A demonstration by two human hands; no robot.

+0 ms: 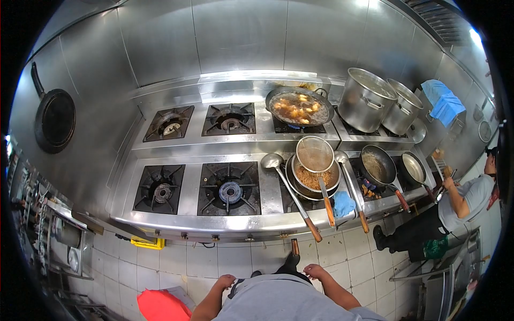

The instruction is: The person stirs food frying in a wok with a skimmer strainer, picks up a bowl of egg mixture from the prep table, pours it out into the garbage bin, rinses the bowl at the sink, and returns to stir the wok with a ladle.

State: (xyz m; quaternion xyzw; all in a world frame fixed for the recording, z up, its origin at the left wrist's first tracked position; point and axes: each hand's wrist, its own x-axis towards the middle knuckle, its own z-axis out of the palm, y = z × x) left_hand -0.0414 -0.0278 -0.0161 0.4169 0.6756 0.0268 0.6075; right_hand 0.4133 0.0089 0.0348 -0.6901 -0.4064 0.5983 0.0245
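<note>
My left hand [227, 281] hangs low beside my waist, its fingers curled in, with nothing visible in it. On the other side of my body, my right hand [315, 271] is also low, fingers loosely bent and apart, and I see nothing held. Between the hands, a dark shape with a brown tip [295, 246] juts toward the stove; I cannot tell what it is. Neither hand touches the stove [230, 147]. Nearest on its front ledge are a ladle [274, 161], a wire strainer [315, 155] over a pot of brown food [302, 176], and another long-handled utensil [342, 158].
A wok [300, 107] of bubbling food stands on a back burner, left of two stockpots [364, 109]. Two frying pans [378, 166] [413, 168] sit front right, handles overhanging. A co-worker [463, 200] stands at right. A red object [163, 306] lies low left.
</note>
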